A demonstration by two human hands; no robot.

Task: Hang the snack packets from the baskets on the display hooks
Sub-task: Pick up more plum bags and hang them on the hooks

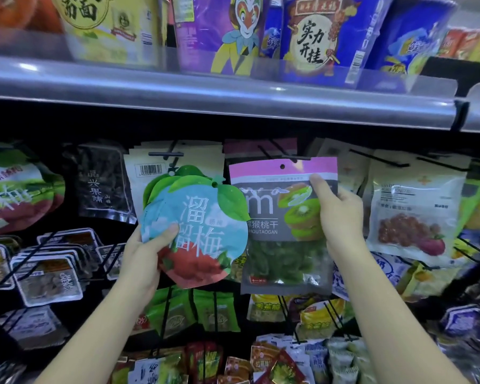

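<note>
A dim shop rack (53, 128) of pegged snacks runs beneath a metal shelf rail (233, 106); near its middle the left hand (143, 261) grips a fan of plum packets (197, 225) by their lower left edge, thumb on the front; the kiwi packet (277, 245) has its punched hole (282, 166) just below the hook (297, 157) tip; the right hand (341, 217) pinches that packet's right edge, index finger (320, 187) laid up its face; I'd level the hole with the tip, then push straight back.
</note>
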